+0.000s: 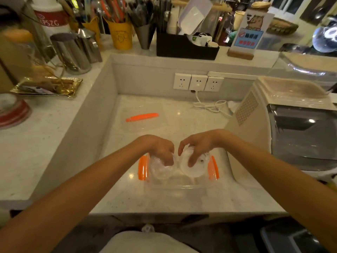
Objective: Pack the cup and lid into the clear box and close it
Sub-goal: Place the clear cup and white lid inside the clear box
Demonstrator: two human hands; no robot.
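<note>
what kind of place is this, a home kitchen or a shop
Most likely a drinks shop or cafe counter: tubs of straws and stirrers, steel pitchers, and a small counter sign along the back ledge. Both hands work in a clear box.

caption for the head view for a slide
Both hands, left hand and right hand, lower a cup and lid into the clear box.
</note>
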